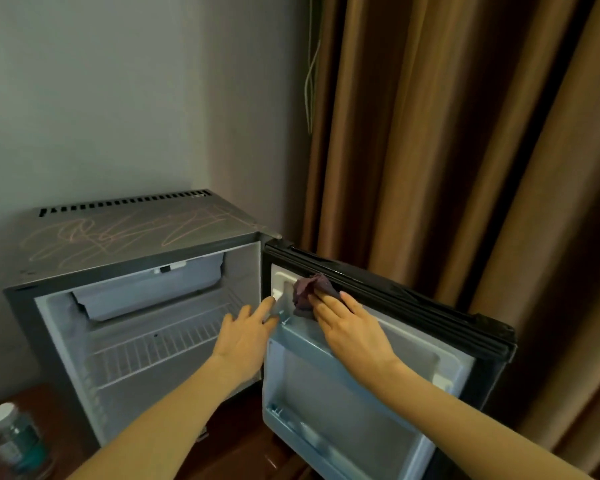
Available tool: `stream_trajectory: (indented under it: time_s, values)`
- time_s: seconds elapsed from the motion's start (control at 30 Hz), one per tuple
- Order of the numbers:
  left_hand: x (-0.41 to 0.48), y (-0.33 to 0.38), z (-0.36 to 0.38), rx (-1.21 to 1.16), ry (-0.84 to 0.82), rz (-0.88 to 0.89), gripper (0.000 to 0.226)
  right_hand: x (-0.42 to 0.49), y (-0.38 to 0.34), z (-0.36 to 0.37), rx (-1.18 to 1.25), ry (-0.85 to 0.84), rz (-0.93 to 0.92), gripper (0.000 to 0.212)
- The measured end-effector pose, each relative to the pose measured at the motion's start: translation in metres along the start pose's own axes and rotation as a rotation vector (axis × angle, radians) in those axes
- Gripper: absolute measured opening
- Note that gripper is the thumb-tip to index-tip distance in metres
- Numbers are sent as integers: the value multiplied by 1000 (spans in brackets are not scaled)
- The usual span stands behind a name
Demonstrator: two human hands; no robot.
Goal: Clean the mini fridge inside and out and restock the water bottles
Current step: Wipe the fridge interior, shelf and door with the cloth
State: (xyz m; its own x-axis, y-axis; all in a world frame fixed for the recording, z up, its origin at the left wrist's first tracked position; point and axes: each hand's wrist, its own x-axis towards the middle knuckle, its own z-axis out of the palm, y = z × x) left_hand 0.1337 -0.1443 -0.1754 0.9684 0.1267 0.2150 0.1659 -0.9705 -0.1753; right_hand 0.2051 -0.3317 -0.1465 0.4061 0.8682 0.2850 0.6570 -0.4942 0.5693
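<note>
1. Centre of the frame: a grey mini fridge (136, 258) stands against the wall. Its door (343, 393) is swung wide to the right, so the pale inner lining faces the camera.
2. Centre right: the right hand (354, 327), fingers straight and together, presses a crumpled purple cloth (309, 292) flat against the door's upper lining, just below the black seal (395, 299). It is probably wiping there.
3. Centre: the left hand (250, 334), fingers straight and slightly spread, touches the door's hinge-side edge with its fingertips, seemingly to steady it against the push.
4. Lower left: a blurred, capped bottle (11, 441), likely water, stands outside the fridge, not yet restocked.
</note>
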Motion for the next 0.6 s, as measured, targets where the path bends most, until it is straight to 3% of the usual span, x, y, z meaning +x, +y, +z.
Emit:
stream_trajectory:
  time_s: [0.27, 0.6]
  values:
    - [5, 18, -11, 99, -137, -57, 68, -82, 29, -4, 123, 125, 155, 73]
    - [8, 26, -14, 3, -149, -60, 59, -116, 30, 14, 139, 8, 244, 77]
